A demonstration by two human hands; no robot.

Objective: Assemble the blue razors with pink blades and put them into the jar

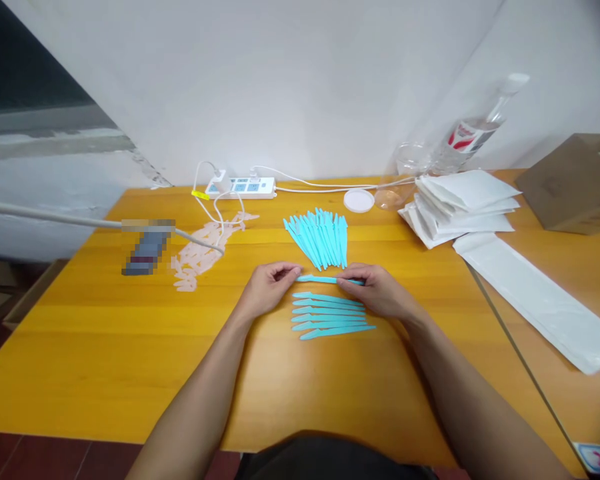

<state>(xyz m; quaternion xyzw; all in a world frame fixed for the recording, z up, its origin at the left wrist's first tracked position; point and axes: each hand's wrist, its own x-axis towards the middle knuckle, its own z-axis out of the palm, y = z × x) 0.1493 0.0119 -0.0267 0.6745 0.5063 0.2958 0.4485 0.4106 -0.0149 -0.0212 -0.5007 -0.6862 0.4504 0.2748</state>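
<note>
A plain pale wall [320, 87] rises behind a glossy yellow-brown wooden table [105, 347], seen from above by the person seated at its near edge. Around the middle of the table, two bare hands hold one slim light-blue stick [313, 278] sideways, roughly parallel to the near edge. The left hand [269, 288] has thumb and fingertips closed in a light pinch at the stick's left end; the right hand [377, 288] pinches its right part, fingers curled and covering some of it. Whether the stick touches the wood cannot be told.

Just beyond, toward the far edge, a fanned heap of blue sticks [323, 237] points away from the person. Just nearer, a row of blue sticks [330, 311] lies crosswise, notched ends to the left; the one closest to the near edge tilts and juts out to the right.

Toward the left edge are scattered pale pink pieces [200, 250]; toward the far right corner, a stack of white packets [470, 193].

For good handling, a light grip at both ends should keep the stick level, its notched end matching the row. Wrists are best kept high, since the right hand sits close to the row's ends and could nudge them.
</note>
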